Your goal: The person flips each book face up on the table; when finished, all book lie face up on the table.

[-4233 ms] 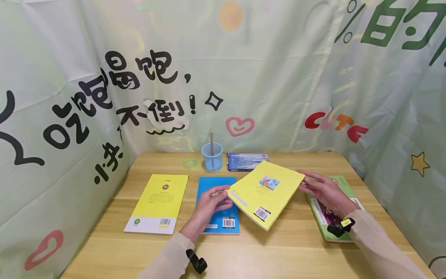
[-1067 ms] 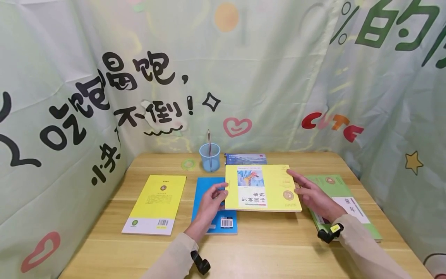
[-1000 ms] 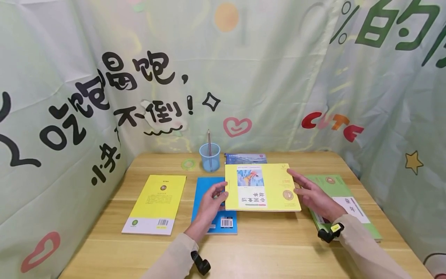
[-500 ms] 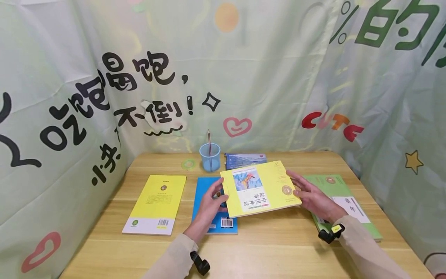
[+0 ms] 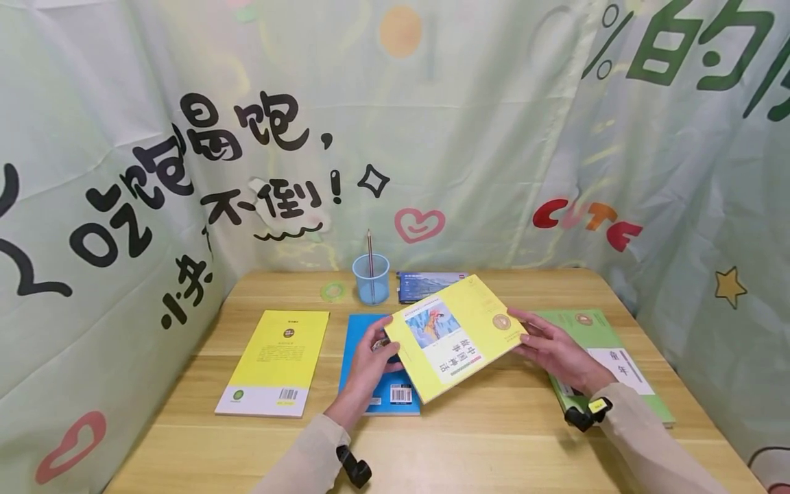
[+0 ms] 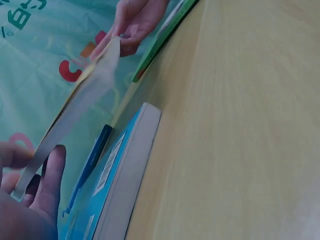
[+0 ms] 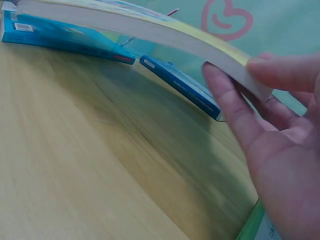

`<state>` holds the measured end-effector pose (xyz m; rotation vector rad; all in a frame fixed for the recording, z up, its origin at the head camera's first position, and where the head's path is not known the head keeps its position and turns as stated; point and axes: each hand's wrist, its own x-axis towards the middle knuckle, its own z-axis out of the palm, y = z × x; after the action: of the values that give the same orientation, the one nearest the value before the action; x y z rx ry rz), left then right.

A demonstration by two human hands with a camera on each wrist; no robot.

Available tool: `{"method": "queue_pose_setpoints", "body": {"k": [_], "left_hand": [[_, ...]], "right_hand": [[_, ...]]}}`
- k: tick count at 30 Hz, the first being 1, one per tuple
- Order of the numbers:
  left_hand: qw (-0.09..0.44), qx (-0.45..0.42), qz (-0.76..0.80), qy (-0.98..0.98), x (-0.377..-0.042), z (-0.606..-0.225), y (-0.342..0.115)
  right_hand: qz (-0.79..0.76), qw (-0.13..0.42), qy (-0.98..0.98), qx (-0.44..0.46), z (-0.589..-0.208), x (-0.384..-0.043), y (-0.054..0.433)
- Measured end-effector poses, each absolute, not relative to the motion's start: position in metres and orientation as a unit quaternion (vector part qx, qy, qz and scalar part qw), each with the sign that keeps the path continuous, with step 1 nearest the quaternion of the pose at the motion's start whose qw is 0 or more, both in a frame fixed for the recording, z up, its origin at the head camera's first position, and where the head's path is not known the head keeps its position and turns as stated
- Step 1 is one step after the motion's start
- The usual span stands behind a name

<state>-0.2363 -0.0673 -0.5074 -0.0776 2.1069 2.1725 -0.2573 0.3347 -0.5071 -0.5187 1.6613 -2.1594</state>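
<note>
A yellow book with a picture and Chinese title on its cover is held up above the table between both hands. My left hand grips its left edge, thumb on the cover and fingers beneath. At the opposite edge my right hand pinches it the same way; the right wrist view shows the thumb on top and fingers of the hand under the pages. The book is tilted, its right end farther back. Under its left part lies a blue book, partly covered in the head view.
Another yellow book lies face down at the left. A green book sits at the right, partly behind my right hand. Along the back stand a blue cup with pencils, a green tape ring and a blue box.
The yellow book has been flipped from back cover to front cover. Over the last second it has turned counterclockwise, its near left corner dropping toward me; both hands keep their hold.
</note>
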Motion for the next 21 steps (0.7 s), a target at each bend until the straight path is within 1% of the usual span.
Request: {"method": "queue_pose_setpoints", "body": {"k": [7,10,13,16,21], "left_hand": [[0.045,-0.015,0.719,0.694,-0.2343,-0.5060,-0.0671],[0.049,-0.012,0.721,0.691,-0.2343,-0.5052,-0.0664],[0.069,-0.005,0.716,0.695,-0.2341,-0.5051,-0.0677],[0.104,0.012,0.705,0.701,-0.2340,-0.5059,-0.0709],[0.159,0.056,0.674,0.719,-0.2320,-0.5082,-0.0754]], "right_hand": [[-0.802,0.111,0.575,-0.121,-0.5047,-0.2581,0.3291],[-0.805,0.086,0.581,-0.090,-0.5027,-0.2586,0.3268],[-0.805,0.064,0.588,-0.050,-0.5007,-0.2593,0.3275],[-0.805,0.050,0.590,-0.022,-0.4996,-0.2608,0.3296],[-0.791,0.059,0.609,-0.006,-0.4992,-0.2629,0.3328]]}}
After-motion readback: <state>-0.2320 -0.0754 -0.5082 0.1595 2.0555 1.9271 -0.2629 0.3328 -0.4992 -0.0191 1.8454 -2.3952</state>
